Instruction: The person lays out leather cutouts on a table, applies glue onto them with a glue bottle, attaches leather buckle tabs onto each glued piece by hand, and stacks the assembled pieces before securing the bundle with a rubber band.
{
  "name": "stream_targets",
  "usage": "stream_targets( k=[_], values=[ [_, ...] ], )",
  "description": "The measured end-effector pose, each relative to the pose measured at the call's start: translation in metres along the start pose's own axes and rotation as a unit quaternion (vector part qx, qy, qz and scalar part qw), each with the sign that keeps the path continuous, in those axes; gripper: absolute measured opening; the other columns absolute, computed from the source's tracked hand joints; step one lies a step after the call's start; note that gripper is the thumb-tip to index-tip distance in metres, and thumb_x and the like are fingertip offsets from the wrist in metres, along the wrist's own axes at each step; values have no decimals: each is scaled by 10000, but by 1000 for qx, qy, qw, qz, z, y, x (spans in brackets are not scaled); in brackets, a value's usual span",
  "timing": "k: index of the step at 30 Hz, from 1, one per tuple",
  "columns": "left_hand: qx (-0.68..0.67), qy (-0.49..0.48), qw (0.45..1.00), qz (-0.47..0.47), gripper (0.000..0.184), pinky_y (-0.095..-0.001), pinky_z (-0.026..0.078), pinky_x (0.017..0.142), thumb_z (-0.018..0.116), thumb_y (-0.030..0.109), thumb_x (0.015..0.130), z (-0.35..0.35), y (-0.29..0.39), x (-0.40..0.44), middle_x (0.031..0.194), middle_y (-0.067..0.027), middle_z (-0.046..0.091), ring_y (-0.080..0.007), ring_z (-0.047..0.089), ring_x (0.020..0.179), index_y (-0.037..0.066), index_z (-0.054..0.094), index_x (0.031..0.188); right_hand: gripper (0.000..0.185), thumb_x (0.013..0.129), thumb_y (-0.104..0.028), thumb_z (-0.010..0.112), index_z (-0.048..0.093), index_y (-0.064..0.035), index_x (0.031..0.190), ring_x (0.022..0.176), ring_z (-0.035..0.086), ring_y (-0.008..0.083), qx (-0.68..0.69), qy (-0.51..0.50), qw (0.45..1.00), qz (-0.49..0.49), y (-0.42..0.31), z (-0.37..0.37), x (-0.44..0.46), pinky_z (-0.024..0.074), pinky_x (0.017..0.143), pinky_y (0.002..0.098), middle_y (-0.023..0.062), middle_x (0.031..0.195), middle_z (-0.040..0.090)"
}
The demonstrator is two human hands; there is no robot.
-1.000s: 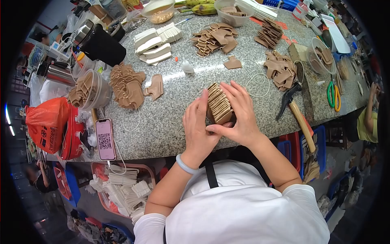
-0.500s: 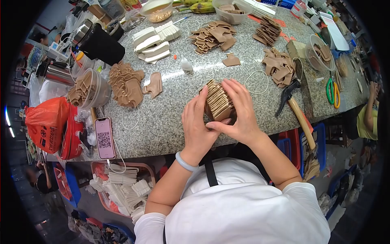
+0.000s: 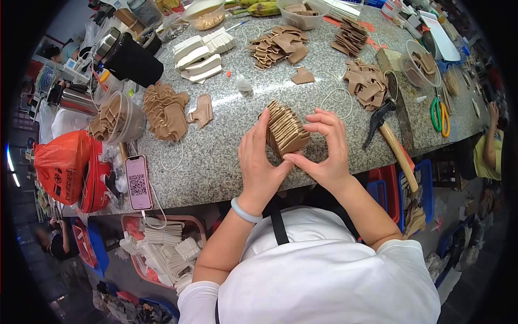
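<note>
Item: we note a brightly lit countertop (image 3: pixel 216 173) with one pale glare streak; dim outer margins; strong fisheye bending (black corners, too); softened detail toward the rim.

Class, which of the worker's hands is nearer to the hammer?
Right. The right hand is beside the brown stack, on the side towards the hammer; the left hand is across the stack, farther away.

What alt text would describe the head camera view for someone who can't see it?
A bare left hand and right hand frame a stack of brown pieces at a speckled stone table. A phone lies to the left, a wooden-handled hammer to the right, with more brown piles beyond.
</note>
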State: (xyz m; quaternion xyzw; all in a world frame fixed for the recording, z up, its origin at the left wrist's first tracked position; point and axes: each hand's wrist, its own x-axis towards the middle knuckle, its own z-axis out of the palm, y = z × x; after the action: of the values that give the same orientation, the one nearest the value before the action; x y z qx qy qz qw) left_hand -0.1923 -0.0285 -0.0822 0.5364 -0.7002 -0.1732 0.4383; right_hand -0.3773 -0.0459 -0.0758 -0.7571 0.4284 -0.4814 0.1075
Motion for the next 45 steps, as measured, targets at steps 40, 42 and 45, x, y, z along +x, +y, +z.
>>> stream_targets(
  k=[40, 42, 45],
  values=[
    [5, 3, 1000, 0, 1115, -478, 400, 1088, 965, 290, 720, -3, 2, 2, 1363, -100, 619, -308, 581, 1254, 154, 375, 1656, 160, 1026, -157, 713, 712, -10, 1091, 881, 674, 131, 128, -25, 973, 190, 4, -28, 46, 509, 777, 293, 49, 992, 749],
    [4, 0, 1000, -4, 1112, -480, 397, 1096, 962, 275, 727, -3, 2, 2, 1378, -100, 615, -311, 580, 1247, 150, 369, 1660, 165, 1023, -162, 722, 723, -16, 1101, 882, 659, 101, 147, 20, 965, 218, 11, -35, 56, 508, 771, 283, 31, 967, 743],
    [-11, -4, 1000, -11, 1093, -474, 404, 1097, 960, 254, 738, -5, 6, 3, 1368, -98, 628, -306, 582, 1237, 140, 378, 1656, 171, 1022, -153, 727, 727, 4, 1090, 866, 671, 100, 126, 26, 972, 197, 37, -50, 75, 535, 757, 275, 40, 951, 741]
  ],
)
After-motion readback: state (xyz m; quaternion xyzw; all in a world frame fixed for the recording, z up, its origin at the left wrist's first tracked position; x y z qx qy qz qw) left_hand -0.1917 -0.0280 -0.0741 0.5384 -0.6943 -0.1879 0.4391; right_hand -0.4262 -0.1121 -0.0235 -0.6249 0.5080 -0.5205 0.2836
